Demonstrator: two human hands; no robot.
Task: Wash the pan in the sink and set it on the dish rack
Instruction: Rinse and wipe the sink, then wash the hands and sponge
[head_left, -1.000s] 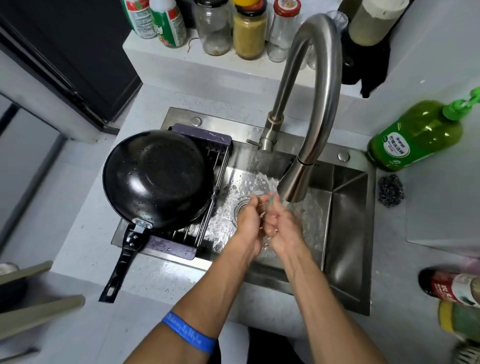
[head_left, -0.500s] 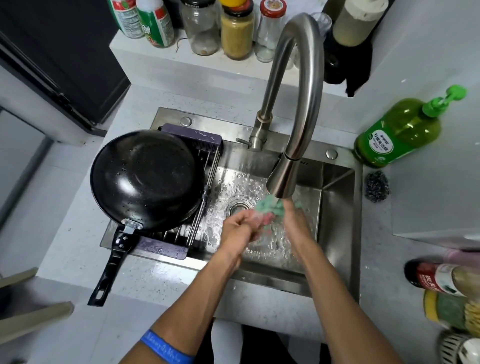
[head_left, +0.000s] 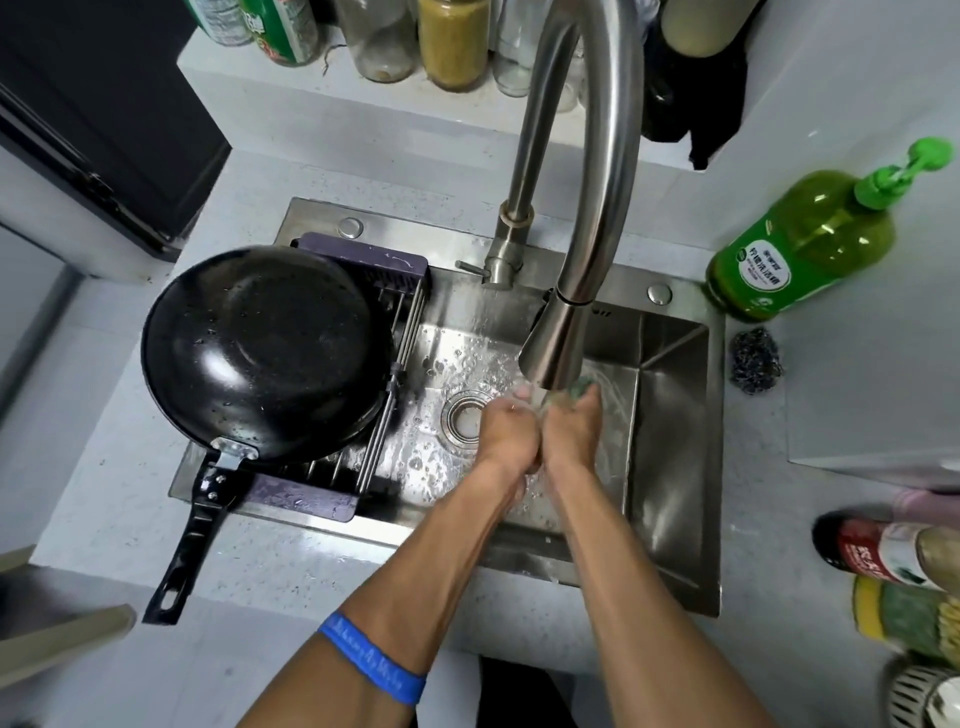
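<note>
Your left hand (head_left: 506, 431) and right hand (head_left: 571, 428) have closed together under the faucet (head_left: 556, 332), gripping one green cloth (head_left: 582, 387), one pan (head_left: 265, 353) upturned on the rack (head_left: 395, 379), handle overhanging the sink (head_left: 675, 467) edge.

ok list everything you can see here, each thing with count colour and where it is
pan: 1, black, upside down on the dish rack, handle toward the near counter
dish rack: 1, purple ends with metal bars, across the sink's left side
sink: 1, steel, set in the counter
tap: 1, steel, arching over the basin, water running
soap bottle: 1, green with pump, right of the sink
steel scourer: 1, dark grey, on the counter by the sink's right rim
jars and bottles: several, mixed, on the back ledge
bottles: a few, red and yellow-green, at the right edge
green cloth: 1, under the spout, at the right hand's fingers
wristband: 1, blue, left forearm
left hand: under the tap
right hand: against the left hand, under the tap
</note>
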